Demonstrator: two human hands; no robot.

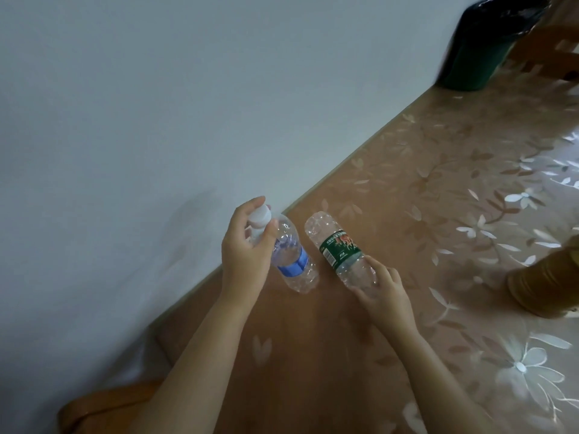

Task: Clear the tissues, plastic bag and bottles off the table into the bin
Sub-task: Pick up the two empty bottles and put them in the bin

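Two clear plastic bottles sit near the wall edge of the table [313, 355]. My left hand [247, 249] grips the white-capped top of the blue-label bottle [293, 261], which is tilted with its base on the table. The green-label bottle [336, 245] is tilted too, and my right hand [383, 296] holds it by its lower end. A dark green bin [479, 48] lined with a black bag stands at the far end of the table by the wall. No tissues or plastic bag are in view.
A brown rounded object [545, 286] lies at the right edge of the flowered tablecloth. A wooden chair [91, 408] shows at the lower left, below the table. The pale wall runs along the table's left edge.
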